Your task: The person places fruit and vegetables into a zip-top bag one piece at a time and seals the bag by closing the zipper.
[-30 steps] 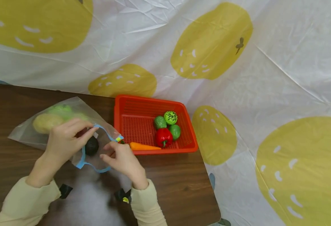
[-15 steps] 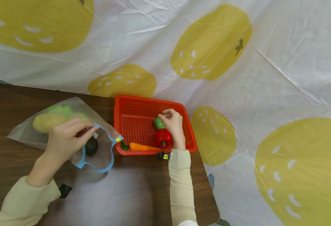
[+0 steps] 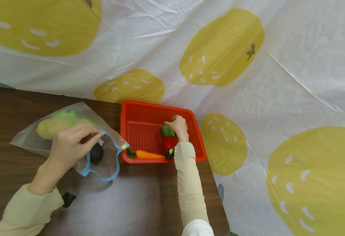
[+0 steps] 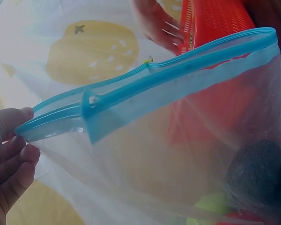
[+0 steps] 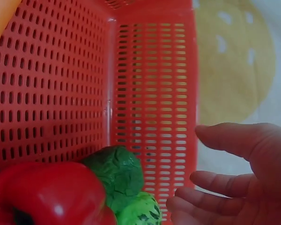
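My left hand pinches the blue rim of a clear zip bag, whose mouth gapes toward me. A dark, avocado-like fruit sits inside the bag near its mouth, and a pale yellow, potato-like item lies deeper in. My right hand reaches into the red basket, thumb and fingers spread, with nothing between them. Its fingertips are close beside a bright green ball with dark markings. A dark green fruit and a red bell pepper lie beside that ball.
A carrot with a green top lies along the basket's near side. The basket stands at the back of the brown wooden table, close to a white cloth with yellow fruit prints. The table's right edge is near the right forearm.
My right hand has left the bag's mouth and moved right into the basket, then slightly lower over the green items. My left hand has kept its pinch on the bag.
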`<state>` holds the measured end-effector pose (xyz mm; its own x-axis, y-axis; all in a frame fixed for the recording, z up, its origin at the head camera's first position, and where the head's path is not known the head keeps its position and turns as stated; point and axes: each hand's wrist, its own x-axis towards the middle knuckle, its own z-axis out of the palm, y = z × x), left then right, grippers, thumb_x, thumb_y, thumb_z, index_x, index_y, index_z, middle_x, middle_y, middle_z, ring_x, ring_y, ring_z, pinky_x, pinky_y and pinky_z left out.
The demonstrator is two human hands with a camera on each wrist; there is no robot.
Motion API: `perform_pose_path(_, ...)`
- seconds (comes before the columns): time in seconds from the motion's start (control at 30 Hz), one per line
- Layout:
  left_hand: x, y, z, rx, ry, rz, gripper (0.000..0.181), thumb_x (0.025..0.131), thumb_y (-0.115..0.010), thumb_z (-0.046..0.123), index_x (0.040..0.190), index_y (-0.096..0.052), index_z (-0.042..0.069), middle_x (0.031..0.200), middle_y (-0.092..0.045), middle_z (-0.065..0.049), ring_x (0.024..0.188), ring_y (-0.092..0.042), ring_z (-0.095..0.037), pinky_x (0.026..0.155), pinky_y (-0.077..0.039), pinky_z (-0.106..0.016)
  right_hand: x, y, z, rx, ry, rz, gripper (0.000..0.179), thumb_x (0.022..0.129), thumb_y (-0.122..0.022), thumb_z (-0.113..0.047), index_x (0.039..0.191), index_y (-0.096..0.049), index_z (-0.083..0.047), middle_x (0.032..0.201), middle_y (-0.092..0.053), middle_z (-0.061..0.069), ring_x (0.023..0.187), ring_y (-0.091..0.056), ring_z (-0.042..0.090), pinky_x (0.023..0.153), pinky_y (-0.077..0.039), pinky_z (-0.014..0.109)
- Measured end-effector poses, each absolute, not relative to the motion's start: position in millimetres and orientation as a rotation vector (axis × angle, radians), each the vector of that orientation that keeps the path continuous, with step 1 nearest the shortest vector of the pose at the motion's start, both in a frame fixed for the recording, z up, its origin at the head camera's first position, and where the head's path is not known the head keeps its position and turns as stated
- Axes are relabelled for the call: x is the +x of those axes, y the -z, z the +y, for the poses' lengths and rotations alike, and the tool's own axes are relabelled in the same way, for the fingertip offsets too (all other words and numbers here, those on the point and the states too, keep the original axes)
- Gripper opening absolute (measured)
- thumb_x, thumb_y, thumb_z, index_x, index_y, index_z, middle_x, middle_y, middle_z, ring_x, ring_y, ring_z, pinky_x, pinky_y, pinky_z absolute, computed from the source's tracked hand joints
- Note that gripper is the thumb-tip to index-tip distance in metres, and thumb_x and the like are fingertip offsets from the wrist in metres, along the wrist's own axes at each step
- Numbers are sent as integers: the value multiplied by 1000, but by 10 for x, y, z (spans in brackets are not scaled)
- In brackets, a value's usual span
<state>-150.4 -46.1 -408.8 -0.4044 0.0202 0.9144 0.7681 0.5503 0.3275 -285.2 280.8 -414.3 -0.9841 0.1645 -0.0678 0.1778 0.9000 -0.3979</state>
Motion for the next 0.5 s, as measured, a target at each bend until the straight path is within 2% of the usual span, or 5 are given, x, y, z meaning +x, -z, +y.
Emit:
perform_pose_path(0.07,-1503,4090,-471,-654,962,-1806,47,95,-52,39,68,-67,3,60,-59,-3,48,-42,-8,45,-34,-20,-2899,4178,2789,279,603,3021,31,83,-71,-29,75,-52,-5,67,-44,2,55,-35,14,49,-32,26)
perform_pose_path(0.13,-1502,4092,-481,-656,965,-1804,47,95,-53,39,68,-67,3,60,-59,-3,48,-42,-8,45,-34,-20,-2942,4203,2771,303,603,2993,42,83,-71,-28,63,-39,-11,58,-27,-1,49,-22,13,45,-21,27)
perform_pose_path(0.23,-1499,4095,-493,-656,962,-1805,47,95,-53,39,68,-67,3,61,-59,-3,49,-42,-8,45,-34,-20,-2994,4244,2748,350,589,2963,52,82,-73,-26,56,-30,-14,52,-18,-3,44,-16,12,41,-19,26)
perform_pose_path(0.37,-1496,4096,-500,-659,955,-1805,46,95,-53,38,68,-67,4,62,-61,-4,49,-44,-8,45,-36,-20,-3026,4320,2747,350,491,2964,44,80,-76,-27,58,-41,-12,52,-30,-2,47,-33,13,45,-32,28)
perform_pose_path(0.5,-1493,4095,-505,-660,955,-1802,46,95,-53,38,68,-67,3,63,-62,-4,49,-45,-9,46,-36,-20,-3046,4399,2769,353,380,2986,30,77,-77,-31,76,-60,-6,71,-57,6,68,-56,21,62,-47,35)
